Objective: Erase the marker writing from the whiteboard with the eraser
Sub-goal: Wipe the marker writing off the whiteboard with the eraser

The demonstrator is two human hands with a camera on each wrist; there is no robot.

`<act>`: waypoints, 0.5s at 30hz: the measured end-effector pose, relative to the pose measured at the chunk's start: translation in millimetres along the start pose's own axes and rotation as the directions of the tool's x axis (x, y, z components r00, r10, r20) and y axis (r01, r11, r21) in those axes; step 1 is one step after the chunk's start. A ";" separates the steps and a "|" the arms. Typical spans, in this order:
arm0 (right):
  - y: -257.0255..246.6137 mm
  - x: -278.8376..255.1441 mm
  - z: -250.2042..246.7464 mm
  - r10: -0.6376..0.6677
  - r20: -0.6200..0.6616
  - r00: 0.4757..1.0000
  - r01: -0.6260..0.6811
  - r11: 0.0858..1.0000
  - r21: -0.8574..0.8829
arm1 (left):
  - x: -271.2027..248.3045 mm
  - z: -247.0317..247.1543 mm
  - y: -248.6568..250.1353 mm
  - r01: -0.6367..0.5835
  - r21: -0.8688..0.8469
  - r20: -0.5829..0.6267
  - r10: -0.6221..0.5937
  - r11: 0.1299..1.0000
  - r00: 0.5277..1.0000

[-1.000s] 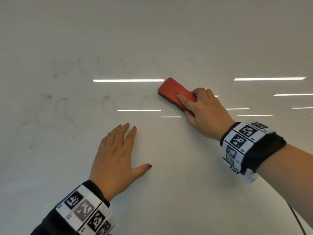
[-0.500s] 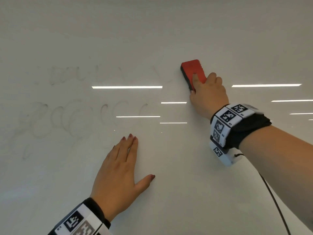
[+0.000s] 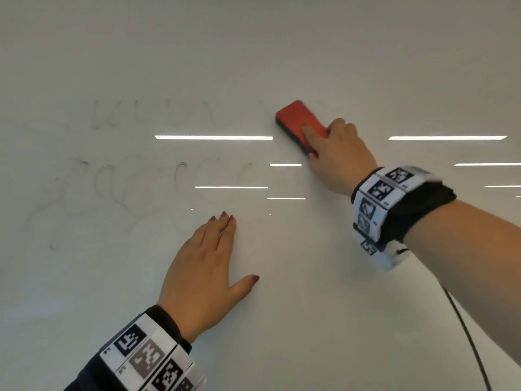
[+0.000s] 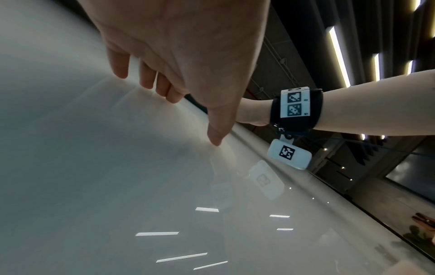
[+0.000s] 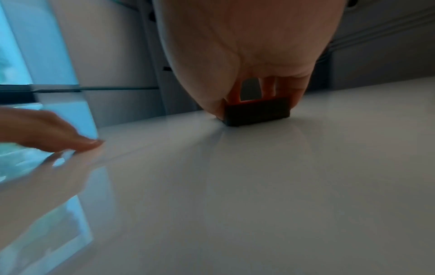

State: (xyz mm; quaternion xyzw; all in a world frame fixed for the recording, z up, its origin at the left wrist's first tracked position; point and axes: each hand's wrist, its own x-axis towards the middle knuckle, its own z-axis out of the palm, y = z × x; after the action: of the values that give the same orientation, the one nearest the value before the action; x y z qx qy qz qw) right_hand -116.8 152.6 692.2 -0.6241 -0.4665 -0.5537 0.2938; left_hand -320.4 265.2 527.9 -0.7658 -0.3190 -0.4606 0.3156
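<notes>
Holding the red eraser (image 3: 301,126) tight in my right hand (image 3: 337,156), left hand (image 3: 201,273) flat and open, I see the faint writing (image 3: 158,176) lies to the left of it, so I think I should wipe that way.

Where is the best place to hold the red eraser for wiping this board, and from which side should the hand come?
Probably by its two long side edges, coming from above its red back. The eraser lies flat, felt against the whiteboard; only back and sides are free. The right hand grips it so.
</notes>
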 end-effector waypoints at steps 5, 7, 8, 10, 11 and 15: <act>34.8 30.6 -12.6 0.273 0.000 0.962 -0.273 0.962 -0.022 | -0.1 -1.6 -5.2 -0.011 0.033 0.016 0.011 0.999 1.000; 35.8 36.0 -11.0 0.314 -0.002 0.949 -0.314 0.949 -0.012 | 0.2 0.1 -6.0 -0.023 0.013 0.010 0.023 1.000 1.000; 33.1 36.9 -9.7 0.325 -0.003 0.946 -0.325 0.946 -0.011 | 0.5 0.6 -5.9 -0.025 0.002 0.010 0.025 1.000 1.000; 24.3 34.2 -6.2 0.309 -0.002 0.951 -0.309 0.951 -0.018 | 1.0 0.2 -5.1 -0.026 0.004 0.003 0.026 1.000 1.000; 19.2 30.7 -4.8 0.273 -0.001 0.962 -0.273 0.962 -0.020 | 1.6 -0.8 -4.6 -0.027 0.009 0.003 0.027 1.000 1.000; -7.4 5.5 1.5 0.027 -0.011 1.000 -0.027 1.000 -0.002 | 2.1 -1.6 -3.4 -0.025 -0.001 -0.013 0.025 1.000 1.000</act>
State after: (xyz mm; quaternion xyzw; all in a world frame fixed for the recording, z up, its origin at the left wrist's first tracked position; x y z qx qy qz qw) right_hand -123.1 158.2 696.1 -0.6275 -0.4558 -0.5538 0.3030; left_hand -323.0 266.5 531.1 -0.7667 -0.3073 -0.4619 0.3230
